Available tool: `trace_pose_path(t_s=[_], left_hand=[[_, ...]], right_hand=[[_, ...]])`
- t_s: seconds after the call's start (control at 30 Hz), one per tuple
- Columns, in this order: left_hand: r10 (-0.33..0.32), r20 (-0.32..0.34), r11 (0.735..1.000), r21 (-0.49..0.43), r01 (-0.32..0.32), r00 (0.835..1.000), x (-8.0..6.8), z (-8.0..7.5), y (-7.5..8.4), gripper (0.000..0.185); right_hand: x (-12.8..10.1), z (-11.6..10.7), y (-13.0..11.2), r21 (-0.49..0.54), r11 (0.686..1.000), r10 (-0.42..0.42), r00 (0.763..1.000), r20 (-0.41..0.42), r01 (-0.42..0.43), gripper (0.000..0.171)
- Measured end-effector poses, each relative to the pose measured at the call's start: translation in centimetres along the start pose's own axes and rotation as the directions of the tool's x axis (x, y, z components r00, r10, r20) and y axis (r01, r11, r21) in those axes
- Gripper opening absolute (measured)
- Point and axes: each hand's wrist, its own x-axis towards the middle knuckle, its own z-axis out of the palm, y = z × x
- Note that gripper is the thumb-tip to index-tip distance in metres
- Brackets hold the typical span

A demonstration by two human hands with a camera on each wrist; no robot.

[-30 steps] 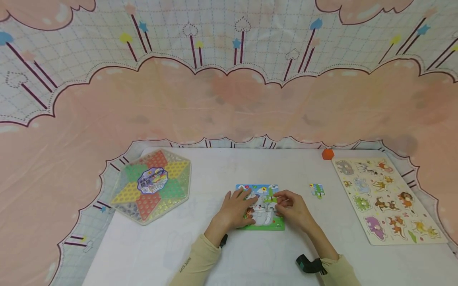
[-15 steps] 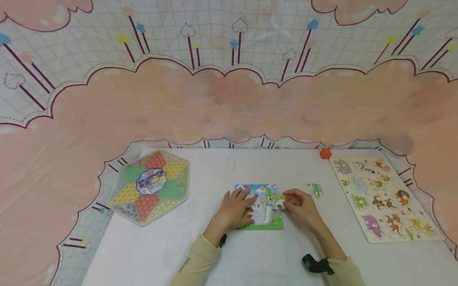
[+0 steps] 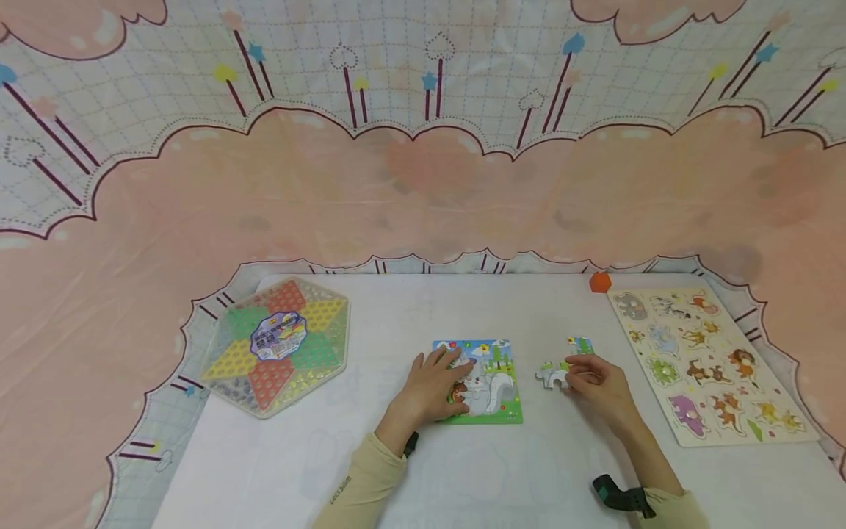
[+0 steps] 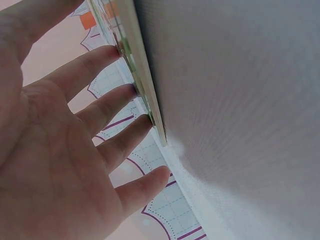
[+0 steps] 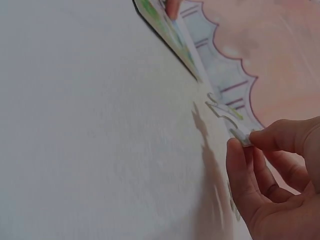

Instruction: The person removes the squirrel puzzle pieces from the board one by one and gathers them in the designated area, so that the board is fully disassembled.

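My left hand [image 3: 435, 386] rests spread on the left part of a small squirrel picture puzzle [image 3: 499, 411]. In the left wrist view, straight fingertips of this hand [image 4: 75, 135] touch the puzzle's face and edge. To the right of the puzzle, my right hand [image 3: 603, 386] pinches a white and green jigsaw piece [image 3: 547, 376] between thumb and fingers. The right wrist view shows the pinched jigsaw piece [image 5: 225, 117] held above the table, its shadow beside it. A second jigsaw piece [image 3: 583, 344], blue and green, lies just behind the right hand, partly hidden by it.
A hexagonal Chinese checkers box [image 3: 324, 345] lies on the left of the white table [image 3: 396, 316]. On the right is an animal peg puzzle board [image 3: 717, 367], with an orange-red block [image 3: 600, 283] by its far corner. A patterned cloth [image 3: 423, 198] hangs behind.
My right hand has drawn the jigsaw piece off the squirrel puzzle and carried it right, close to the loose piece. The left hand has stayed in place on the puzzle.
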Motion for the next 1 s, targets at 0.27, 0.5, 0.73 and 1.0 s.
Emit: trace_pose_path(t_s=[0.27, 0.5, 0.73, 1.0], left_hand=[[-0.004, 0.006, 1.0, -0.027, 0.005, 1.0, -0.1, 0.0, 0.1, 0.072], [-0.002, 0.006, 1.0, -0.019, 0.002, 1.0, 0.0, 0.0, 0.0, 0.072], [-0.005, 0.014, 1.0, -0.018, 0.006, 1.0, 0.2, -0.1, 0.0, 0.073], [-0.002, 0.009, 1.0, -0.008, 0.002, 1.0, 0.0, -0.2, 0.1, 0.073]], right_hand=[[-0.5, -2.9, 1.2, -0.063, 0.998, 0.022, 0.998, -0.065, -0.026, 0.032], [-0.3, -4.3, 1.7, -0.104, 0.994, 0.01, 0.996, -0.092, -0.02, 0.031], [0.3, -5.1, 1.8, -0.137, 0.99, 0.021, 0.996, -0.087, -0.033, 0.032], [0.4, -5.1, 1.9, -0.188, 0.981, 0.021, 0.995, -0.093, -0.038, 0.03]])
